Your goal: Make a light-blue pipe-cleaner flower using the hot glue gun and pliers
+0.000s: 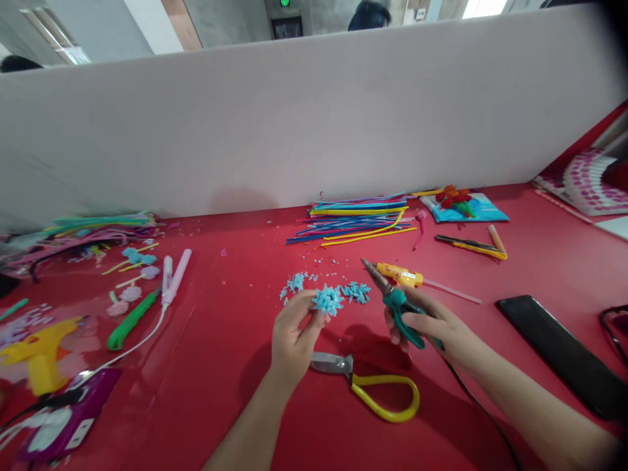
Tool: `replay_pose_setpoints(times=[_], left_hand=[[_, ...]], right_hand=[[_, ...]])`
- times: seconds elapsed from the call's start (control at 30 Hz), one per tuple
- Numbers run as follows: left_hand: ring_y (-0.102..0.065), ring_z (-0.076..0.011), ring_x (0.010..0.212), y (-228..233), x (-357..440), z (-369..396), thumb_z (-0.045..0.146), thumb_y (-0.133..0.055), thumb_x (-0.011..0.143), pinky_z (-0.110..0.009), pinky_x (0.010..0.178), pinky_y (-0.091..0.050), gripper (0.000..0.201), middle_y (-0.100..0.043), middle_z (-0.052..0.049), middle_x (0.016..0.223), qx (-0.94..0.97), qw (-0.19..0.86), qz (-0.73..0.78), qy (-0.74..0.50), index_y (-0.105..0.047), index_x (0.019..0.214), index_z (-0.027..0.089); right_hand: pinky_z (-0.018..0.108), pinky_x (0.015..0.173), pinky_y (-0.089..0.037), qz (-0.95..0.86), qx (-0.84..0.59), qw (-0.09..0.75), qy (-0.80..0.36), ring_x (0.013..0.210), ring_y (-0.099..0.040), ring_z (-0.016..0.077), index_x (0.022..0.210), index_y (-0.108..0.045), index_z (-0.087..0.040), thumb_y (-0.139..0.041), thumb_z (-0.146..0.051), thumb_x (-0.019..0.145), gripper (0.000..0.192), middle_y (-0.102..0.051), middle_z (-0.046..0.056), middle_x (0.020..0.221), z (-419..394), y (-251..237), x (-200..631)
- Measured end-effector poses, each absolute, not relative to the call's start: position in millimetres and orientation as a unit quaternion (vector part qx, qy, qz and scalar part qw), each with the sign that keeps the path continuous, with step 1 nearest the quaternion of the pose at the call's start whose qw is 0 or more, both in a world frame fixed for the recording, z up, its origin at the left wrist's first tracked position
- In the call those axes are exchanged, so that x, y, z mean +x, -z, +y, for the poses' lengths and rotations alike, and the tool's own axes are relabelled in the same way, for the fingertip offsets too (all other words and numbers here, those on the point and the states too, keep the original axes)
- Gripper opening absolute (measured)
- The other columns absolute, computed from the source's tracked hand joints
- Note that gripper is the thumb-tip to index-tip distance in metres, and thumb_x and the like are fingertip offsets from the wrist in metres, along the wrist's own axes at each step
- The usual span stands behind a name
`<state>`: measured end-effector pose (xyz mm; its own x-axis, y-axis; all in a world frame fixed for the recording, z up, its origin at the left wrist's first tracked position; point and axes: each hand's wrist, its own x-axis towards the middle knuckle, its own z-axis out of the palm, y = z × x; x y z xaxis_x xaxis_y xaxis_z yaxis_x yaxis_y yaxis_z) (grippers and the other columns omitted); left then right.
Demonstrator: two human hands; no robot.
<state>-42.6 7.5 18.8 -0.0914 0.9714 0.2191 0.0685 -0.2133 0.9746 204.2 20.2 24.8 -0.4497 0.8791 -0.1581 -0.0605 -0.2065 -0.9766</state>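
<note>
Between the thumb and fingers of my left hand (294,333) is a light-blue spiky flower (328,300) of fuzzy pipe-cleaner pieces. My right hand (426,317) is wrapped round green-handled scissors (398,307), whose dark, worn blades point up and left, apart from the flower. Just behind the flower lie a pile of cut light-blue pieces (356,292) and a looser heap of blue bits (296,282). Large yellow-handled scissors (385,392) rest on the red table below my hands. A yellow glue gun (400,275) with a clear stick lies behind the green scissors, partly hidden.
Pipe cleaners (358,219) lie in a bundle by the white partition (294,131). At right are a black phone (564,353) and a blue packet (483,208). At left are a pink hair straightener (176,278), green cutter (132,320), yellow glue gun (44,353) and purple power strip (95,399).
</note>
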Motion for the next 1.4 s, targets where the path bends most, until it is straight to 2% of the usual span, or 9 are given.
replay_pose_setpoints(times=[0.13, 0.27, 0.37, 0.53, 0.67, 0.8, 1.13, 1.3, 1.4], left_hand=[[-0.057, -0.0208, 0.076, -19.5, -38.8, 7.8, 0.021, -0.065, 0.08, -0.031, 0.073, -0.047, 0.008, -0.065, -0.005, 0.081, 0.583, 0.381, 0.469, -0.543, -0.073, 0.079, 0.024], [-0.058, -0.0224, 0.077, -27.7, -36.1, 9.1, 0.022, -0.066, 0.079, -0.033, 0.077, -0.047, 0.008, -0.065, -0.006, 0.078, 0.597, 0.378, 0.463, -0.535, -0.073, 0.078, 0.025], [-0.059, -0.0234, 0.079, -30.6, -33.5, 11.3, 0.021, -0.066, 0.079, -0.035, 0.079, -0.046, 0.009, -0.067, -0.006, 0.081, 0.618, 0.374, 0.455, -0.52, -0.074, 0.079, 0.025], [-0.06, -0.0249, 0.091, -25.8, -26.3, 14.2, 0.018, -0.059, 0.083, -0.035, 0.084, -0.045, 0.017, -0.067, -0.009, 0.096, 0.682, 0.341, 0.441, -0.474, -0.074, 0.086, 0.025], [-0.059, -0.0239, 0.096, -20.5, -24.3, 12.7, 0.014, -0.053, 0.086, -0.034, 0.086, -0.043, 0.022, -0.064, -0.01, 0.104, 0.711, 0.316, 0.431, -0.458, -0.072, 0.089, 0.024], [-0.058, -0.0239, 0.096, -17.0, -25.1, 9.9, 0.014, -0.052, 0.087, -0.033, 0.085, -0.043, 0.02, -0.062, -0.01, 0.103, 0.725, 0.324, 0.426, -0.434, -0.07, 0.087, 0.023], [-0.06, -0.0232, 0.096, -14.8, -27.0, 10.9, 0.013, -0.053, 0.084, -0.033, 0.086, -0.045, 0.017, -0.063, -0.01, 0.1, 0.722, 0.328, 0.441, -0.42, -0.068, 0.086, 0.021], [-0.061, -0.0204, 0.1, -15.3, -24.9, 5.3, 0.014, -0.06, 0.082, -0.031, 0.086, -0.049, 0.032, -0.063, -0.007, 0.11, 0.604, 0.475, 0.437, -0.468, -0.063, 0.111, 0.025], [-0.063, -0.018, 0.098, -17.7, -20.0, 1.6, 0.015, -0.067, 0.078, -0.027, 0.085, -0.05, 0.038, -0.065, -0.005, 0.111, 0.527, 0.566, 0.393, -0.498, -0.062, 0.114, 0.027]], right_hand=[[0.03, 0.064, -0.049, -0.505, -0.362, 0.444, -0.645, 0.072, -0.063, 0.0168, 0.088, -0.047, -0.023, -0.066, -0.024, 0.075, 0.023, -0.066, 0.002, 0.085, 33.5, -48.6, 188.1], [0.034, 0.071, -0.049, -0.525, -0.35, 0.444, -0.636, 0.077, -0.064, 0.019, 0.082, -0.06, -0.02, -0.063, -0.027, 0.077, 0.009, -0.069, 0.006, 0.089, 37.3, -47.9, 180.0], [0.037, 0.078, -0.049, -0.543, -0.354, 0.45, -0.614, 0.086, -0.063, 0.0217, 0.074, -0.065, -0.019, -0.059, -0.028, 0.08, 0.012, -0.068, 0.008, 0.093, 35.5, -38.4, 180.6], [0.037, 0.09, -0.046, -0.627, -0.394, 0.465, -0.485, 0.1, -0.059, 0.0215, 0.083, -0.071, -0.023, -0.057, -0.012, 0.074, 0.02, -0.064, 0.005, 0.1, 26.4, -39.7, 177.4], [0.037, 0.094, -0.045, -0.648, -0.395, 0.46, -0.461, 0.106, -0.057, 0.0217, 0.093, -0.072, -0.024, -0.052, -0.009, 0.074, 0.031, -0.061, 0.005, 0.111, 21.1, -42.7, 174.0], [0.037, 0.098, -0.043, -0.641, -0.397, 0.44, -0.488, 0.11, -0.055, 0.0215, 0.101, -0.071, -0.025, -0.054, -0.014, 0.08, 0.029, -0.06, 0.006, 0.113, 21.7, -37.0, 175.2], [0.034, 0.096, -0.043, -0.643, -0.379, 0.434, -0.505, 0.108, -0.056, 0.0218, 0.095, -0.069, -0.022, -0.068, -0.031, 0.08, 0.018, -0.057, 0.006, 0.111, 19.2, -31.8, 164.9], [0.035, 0.093, -0.045, -0.661, -0.387, 0.455, -0.455, 0.105, -0.056, 0.0217, 0.095, -0.068, -0.022, -0.067, -0.027, 0.081, 0.015, -0.057, 0.007, 0.109, 18.4, -30.0, 161.9], [0.035, 0.094, -0.044, -0.668, -0.385, 0.46, -0.441, 0.105, -0.056, 0.0214, 0.094, -0.067, -0.021, -0.065, -0.025, 0.082, 0.013, -0.057, 0.007, 0.108, 18.0, -30.6, 162.0]])
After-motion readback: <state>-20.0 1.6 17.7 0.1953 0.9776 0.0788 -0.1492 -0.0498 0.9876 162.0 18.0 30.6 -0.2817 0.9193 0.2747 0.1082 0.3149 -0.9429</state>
